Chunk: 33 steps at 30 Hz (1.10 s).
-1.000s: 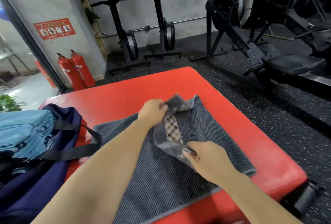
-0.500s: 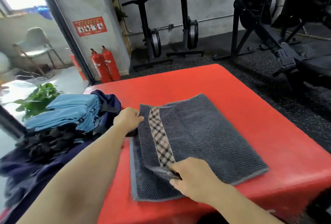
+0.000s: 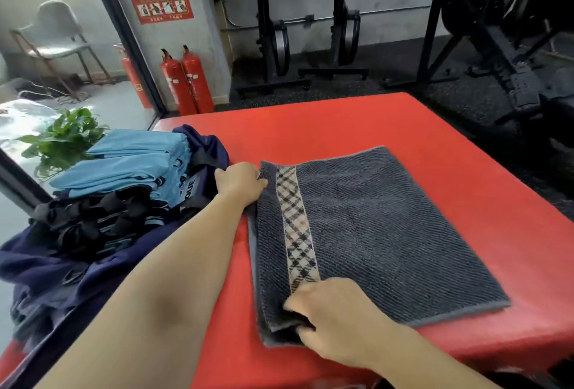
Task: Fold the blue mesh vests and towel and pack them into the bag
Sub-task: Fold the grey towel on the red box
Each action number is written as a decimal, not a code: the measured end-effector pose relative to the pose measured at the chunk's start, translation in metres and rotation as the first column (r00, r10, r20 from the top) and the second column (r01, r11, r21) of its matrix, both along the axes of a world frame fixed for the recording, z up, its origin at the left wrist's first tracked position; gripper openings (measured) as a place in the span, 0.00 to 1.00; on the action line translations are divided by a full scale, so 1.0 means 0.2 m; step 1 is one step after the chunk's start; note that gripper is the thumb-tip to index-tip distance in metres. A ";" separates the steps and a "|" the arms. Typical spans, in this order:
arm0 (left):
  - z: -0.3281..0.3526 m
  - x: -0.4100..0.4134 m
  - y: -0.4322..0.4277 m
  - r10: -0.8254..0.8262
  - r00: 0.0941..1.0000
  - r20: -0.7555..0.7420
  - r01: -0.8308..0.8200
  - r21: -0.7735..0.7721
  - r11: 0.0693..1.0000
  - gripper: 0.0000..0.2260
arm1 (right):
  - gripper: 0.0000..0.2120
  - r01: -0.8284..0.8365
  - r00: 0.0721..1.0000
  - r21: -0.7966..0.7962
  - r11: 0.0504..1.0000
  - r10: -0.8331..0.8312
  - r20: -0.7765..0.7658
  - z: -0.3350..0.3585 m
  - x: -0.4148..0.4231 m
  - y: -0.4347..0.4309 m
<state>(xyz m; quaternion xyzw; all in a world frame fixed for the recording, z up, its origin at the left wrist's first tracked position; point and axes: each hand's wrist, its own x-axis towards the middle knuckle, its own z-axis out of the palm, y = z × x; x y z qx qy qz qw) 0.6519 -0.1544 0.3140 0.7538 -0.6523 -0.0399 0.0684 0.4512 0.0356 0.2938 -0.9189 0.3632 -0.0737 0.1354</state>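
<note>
The grey towel point(image 3: 388, 227) lies folded flat on the red mat point(image 3: 341, 121), its plaid band point(image 3: 295, 227) running near to far along the left side. The left hand point(image 3: 240, 182) grips the towel's far left corner with curled fingers. The right hand point(image 3: 335, 317) pinches its near left corner, where the layers gape a little. Just left of the towel, the folded blue vests point(image 3: 130, 158) sit stacked in the open navy bag point(image 3: 62, 280). Two red fire extinguishers point(image 3: 186, 78) stand by the far wall.
</note>
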 end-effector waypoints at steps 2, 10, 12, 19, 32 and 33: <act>0.00 -0.01 0.00 -0.015 0.997 0.079 0.017 -0.023 1.000 0.13 | 0.17 -0.033 0.999 0.030 0.999 0.032 0.042 0.00 0.01 0.00; 0.02 0.05 0.04 0.040 0.996 -0.073 -0.058 -0.258 0.964 0.14 | 0.12 0.113 0.936 0.318 0.941 -0.208 0.284 -0.04 -0.02 0.02; 0.03 0.05 0.06 0.045 0.996 -0.076 -0.066 -0.289 0.955 0.14 | 0.13 0.126 0.926 0.341 0.932 -0.234 0.298 -0.03 -0.01 0.03; 0.05 0.04 0.17 0.074 0.985 0.155 -0.033 -0.249 0.968 0.11 | 0.11 0.087 0.953 0.289 0.953 -0.164 0.254 0.01 0.00 0.08; -0.17 -0.46 0.56 -0.430 0.891 0.143 0.405 0.176 0.897 0.34 | 0.54 0.509 0.837 -0.054 0.859 -0.508 -0.202 -0.12 -0.61 -0.30; -0.21 -0.49 0.57 -0.418 0.900 0.121 0.389 0.207 0.898 0.35 | 0.57 0.504 0.838 -0.038 0.863 -0.499 -0.221 -0.15 -0.65 -0.30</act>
